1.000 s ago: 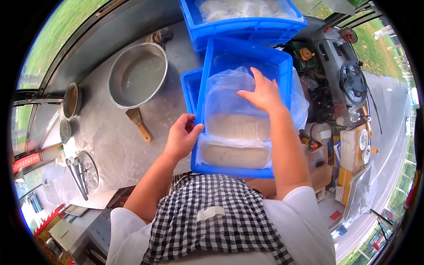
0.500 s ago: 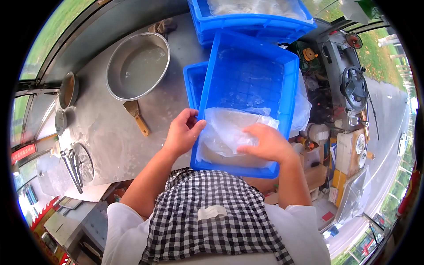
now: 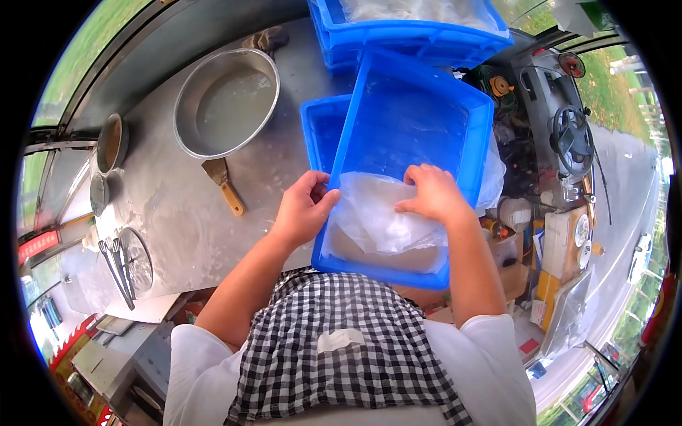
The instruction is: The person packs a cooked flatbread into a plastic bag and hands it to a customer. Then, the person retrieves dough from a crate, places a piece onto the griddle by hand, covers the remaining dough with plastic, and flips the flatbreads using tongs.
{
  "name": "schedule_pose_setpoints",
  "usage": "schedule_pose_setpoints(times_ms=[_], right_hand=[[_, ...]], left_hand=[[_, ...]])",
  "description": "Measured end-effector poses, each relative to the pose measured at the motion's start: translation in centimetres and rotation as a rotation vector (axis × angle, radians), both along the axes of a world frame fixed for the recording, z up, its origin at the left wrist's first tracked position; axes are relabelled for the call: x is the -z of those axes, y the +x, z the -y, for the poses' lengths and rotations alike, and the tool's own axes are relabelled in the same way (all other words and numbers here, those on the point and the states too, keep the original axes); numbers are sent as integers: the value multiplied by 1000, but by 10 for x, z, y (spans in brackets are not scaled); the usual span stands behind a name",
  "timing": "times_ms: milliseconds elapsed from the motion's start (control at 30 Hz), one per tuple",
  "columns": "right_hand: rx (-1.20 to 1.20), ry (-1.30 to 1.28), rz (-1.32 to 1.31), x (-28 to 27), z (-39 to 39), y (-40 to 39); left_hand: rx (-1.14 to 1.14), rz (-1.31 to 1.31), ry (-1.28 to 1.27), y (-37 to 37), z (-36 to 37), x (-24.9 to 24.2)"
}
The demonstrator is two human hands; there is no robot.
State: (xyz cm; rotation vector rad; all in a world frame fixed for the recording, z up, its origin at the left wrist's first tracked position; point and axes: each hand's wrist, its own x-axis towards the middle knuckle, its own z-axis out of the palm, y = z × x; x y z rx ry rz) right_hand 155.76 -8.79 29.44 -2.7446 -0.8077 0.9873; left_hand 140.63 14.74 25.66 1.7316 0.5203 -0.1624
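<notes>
A blue plastic crate [image 3: 408, 153] sits tilted in front of me, partly over another blue crate [image 3: 316, 117]. Inside its near end lies a crumpled clear plastic sheet [image 3: 376, 216], over a pale layer [image 3: 380, 255] whose kind I cannot make out. My left hand [image 3: 305, 209] is closed at the crate's left rim, thumb and fingers on the edge beside the sheet. With fingers bent, my right hand [image 3: 435, 193] pinches the sheet's far right edge inside the crate.
On the metal table [image 3: 163, 213] stand a steel basin [image 3: 181, 131] of cloudy liquid and a wooden-handled scraper [image 3: 231, 199]. Stacked blue crates [image 3: 426, 32] are at the back. Whisk-like tools [image 3: 119, 273] lie left. A steering wheel [image 3: 572, 140] is at right.
My right hand has moved from the middle of the plastic sheet to its far right edge, and the sheet has shifted. My left hand stays at the crate's rim.
</notes>
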Motion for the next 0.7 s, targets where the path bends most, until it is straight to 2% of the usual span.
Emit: schedule_pose_setpoints(times_ms=[100,200,300,400,500,600,700], right_hand=[[-36,-15,-29,-2,0,6],[109,30,-228,-3,1,9],[89,96,-227,-3,3,6],[-40,145,-130,9,8,3],[-27,70,-233,9,6,4],[33,190,-249,10,8,0],[26,73,-373,2,3,6]], left_hand=[[-37,46,13,-1,5,4],[-55,65,25,0,8,3],[-42,53,53,1,9,-1],[-16,34,69,1,8,-1],[-7,26,70,2,9,0],[-6,19,70,2,9,-2],[-25,51,73,3,10,0]])
